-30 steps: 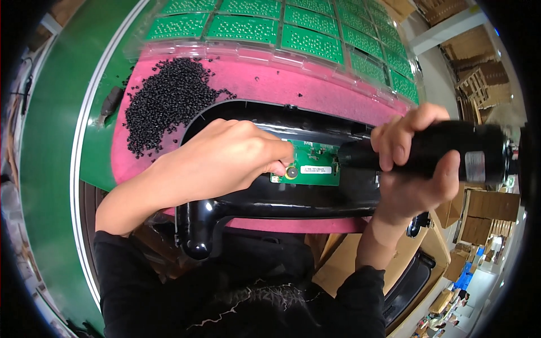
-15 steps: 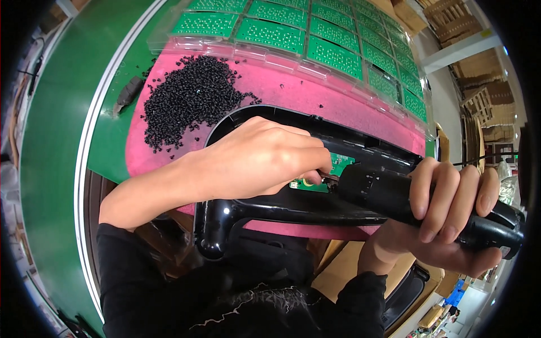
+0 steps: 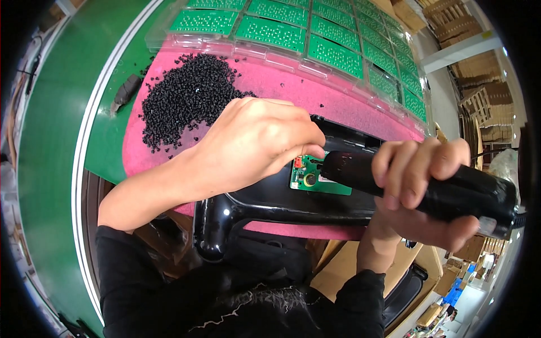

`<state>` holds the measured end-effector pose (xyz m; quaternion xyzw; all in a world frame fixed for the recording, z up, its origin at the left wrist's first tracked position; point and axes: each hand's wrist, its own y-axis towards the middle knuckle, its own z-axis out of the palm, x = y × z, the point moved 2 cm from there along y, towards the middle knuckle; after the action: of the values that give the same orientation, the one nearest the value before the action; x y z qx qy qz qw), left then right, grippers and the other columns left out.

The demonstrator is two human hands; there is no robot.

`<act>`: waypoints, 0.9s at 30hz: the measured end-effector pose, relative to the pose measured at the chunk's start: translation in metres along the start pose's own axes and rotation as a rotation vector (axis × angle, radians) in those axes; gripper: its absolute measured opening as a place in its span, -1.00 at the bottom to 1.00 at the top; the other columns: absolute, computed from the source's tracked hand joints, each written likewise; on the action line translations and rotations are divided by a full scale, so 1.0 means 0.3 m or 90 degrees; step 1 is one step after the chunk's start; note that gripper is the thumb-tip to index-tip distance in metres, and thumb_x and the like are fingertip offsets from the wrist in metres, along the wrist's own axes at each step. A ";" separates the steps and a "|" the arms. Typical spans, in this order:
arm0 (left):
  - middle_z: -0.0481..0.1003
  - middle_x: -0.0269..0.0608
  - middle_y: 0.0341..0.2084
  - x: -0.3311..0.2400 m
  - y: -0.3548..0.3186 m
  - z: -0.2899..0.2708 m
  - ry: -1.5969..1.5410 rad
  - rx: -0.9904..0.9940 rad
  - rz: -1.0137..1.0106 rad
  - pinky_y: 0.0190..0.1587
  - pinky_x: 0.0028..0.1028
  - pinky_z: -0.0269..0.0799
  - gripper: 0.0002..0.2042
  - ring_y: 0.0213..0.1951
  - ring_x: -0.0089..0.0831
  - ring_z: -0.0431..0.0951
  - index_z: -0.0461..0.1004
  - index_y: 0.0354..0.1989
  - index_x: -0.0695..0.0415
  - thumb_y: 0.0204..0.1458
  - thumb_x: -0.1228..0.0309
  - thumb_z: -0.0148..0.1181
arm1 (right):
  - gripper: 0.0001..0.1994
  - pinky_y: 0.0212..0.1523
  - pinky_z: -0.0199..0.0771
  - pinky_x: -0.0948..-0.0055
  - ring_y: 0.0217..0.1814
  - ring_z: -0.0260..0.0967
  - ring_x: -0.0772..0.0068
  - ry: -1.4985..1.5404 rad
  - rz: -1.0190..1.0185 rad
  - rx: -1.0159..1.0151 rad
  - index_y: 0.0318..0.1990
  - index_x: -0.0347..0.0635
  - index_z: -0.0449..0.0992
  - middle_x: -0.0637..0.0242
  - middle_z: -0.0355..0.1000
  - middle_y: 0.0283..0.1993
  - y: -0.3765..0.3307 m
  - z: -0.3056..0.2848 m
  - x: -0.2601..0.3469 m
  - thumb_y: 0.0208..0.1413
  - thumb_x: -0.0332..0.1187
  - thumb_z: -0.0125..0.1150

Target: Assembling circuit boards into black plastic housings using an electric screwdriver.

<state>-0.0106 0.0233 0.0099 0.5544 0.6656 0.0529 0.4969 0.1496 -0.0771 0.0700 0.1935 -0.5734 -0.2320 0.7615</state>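
My right hand (image 3: 420, 186) is wrapped round a black electric screwdriver (image 3: 352, 170), held almost level with its tip toward the left. Under that tip lies a small green circuit board (image 3: 307, 183), seated inside a black plastic housing (image 3: 270, 208) with a rounded stub at its near left. My left hand (image 3: 262, 138) reaches over the housing, thumb and fingers pinched together beside the screwdriver's tip. Whatever the pinch holds is too small or hidden to make out. A heap of small black screws (image 3: 186, 98) lies just beyond my left hand.
A pink mat (image 3: 270, 73) covers the green table (image 3: 51, 141). Along its far side stand clear trays (image 3: 276, 50) filled with green circuit boards. A dark grey lump (image 3: 127, 91) rests left of the screws. An open cardboard box (image 3: 338, 270) sits below the near edge.
My right hand and the screwdriver have moved up and to the left. My left hand has lifted slightly away from me, uncovering more of the circuit board.
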 end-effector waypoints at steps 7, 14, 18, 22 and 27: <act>0.38 -0.04 -0.62 -0.035 0.012 -0.024 0.067 0.105 -0.171 -0.51 -0.22 0.35 -0.80 -0.53 -0.03 0.47 0.41 -0.52 0.28 0.08 0.47 0.22 | -0.40 -0.50 0.22 0.46 -0.67 0.16 0.57 -0.070 0.052 0.004 -0.20 -0.14 0.27 0.46 0.27 -0.57 0.002 -0.016 -0.048 0.02 0.27 0.18; 0.42 -0.02 -0.48 -0.027 0.005 -0.012 0.022 0.045 -0.205 -0.47 -0.16 0.36 -0.89 -0.46 0.05 0.48 0.41 -0.38 0.26 0.10 0.49 0.18 | -0.47 -0.50 0.23 0.48 -0.67 0.12 0.59 -0.238 0.150 -0.060 -0.24 -0.16 0.25 0.46 0.21 -0.59 0.035 0.072 -0.059 0.04 0.16 0.20; 0.49 -0.06 -0.41 -0.010 -0.011 -0.001 0.038 0.079 -0.166 -0.36 -0.19 0.46 -0.91 -0.37 0.02 0.53 0.48 -0.28 0.24 0.07 0.52 0.18 | -0.46 -0.51 0.21 0.49 -0.67 0.11 0.59 -0.219 0.155 -0.031 -0.22 -0.18 0.27 0.47 0.21 -0.59 0.034 0.072 -0.068 0.06 0.17 0.19; 0.50 -0.07 -0.44 0.002 -0.031 -0.003 0.038 0.124 -0.147 -0.37 -0.21 0.47 -0.92 -0.38 0.00 0.54 0.50 -0.34 0.24 0.03 0.51 0.23 | -0.41 -0.57 0.13 0.51 -0.67 0.14 0.60 -0.083 0.080 -0.021 -0.20 -0.18 0.30 0.49 0.22 -0.58 0.015 0.012 -0.072 0.07 0.26 0.12; 0.51 -0.11 -0.45 -0.001 -0.031 0.003 0.081 0.217 -0.098 -0.41 -0.24 0.47 -0.90 -0.42 -0.07 0.56 0.50 -0.36 0.23 -0.01 0.49 0.27 | -0.50 -0.53 0.13 0.55 -0.65 0.17 0.62 0.066 -0.035 -0.072 -0.19 -0.16 0.32 0.46 0.27 -0.54 0.003 -0.004 -0.005 0.12 0.15 0.13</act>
<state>-0.0163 0.0190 0.0039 0.5731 0.7356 -0.0637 0.3554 0.1505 -0.0754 0.0692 0.1774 -0.5136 -0.2747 0.7933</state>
